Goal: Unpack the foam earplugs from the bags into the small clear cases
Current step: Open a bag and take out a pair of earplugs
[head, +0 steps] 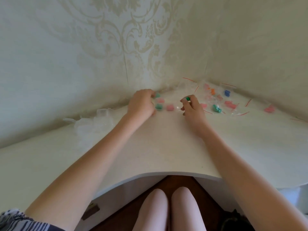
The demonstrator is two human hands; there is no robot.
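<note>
Head view. Nearest: knees (166, 212) under the table (160, 147) edge, both forearms reaching out to 12 o'clock.

Left hand (141, 103): fingers curled over a green-filled case (157, 95) at the back wall; whether it grips or only touches, cannot tell. Right hand (191, 106): pinches a green earplug (188, 98) at the fingertips, apart from the table.

Filled cases (170, 107), pink and green, sit between the hands: some work done. Empty cases (100, 119) piled at 9 o'clock. Bags (216, 99) still holding plugs spread at 2 o'clock, several unopened by the look. Judged well short of finished.
</note>
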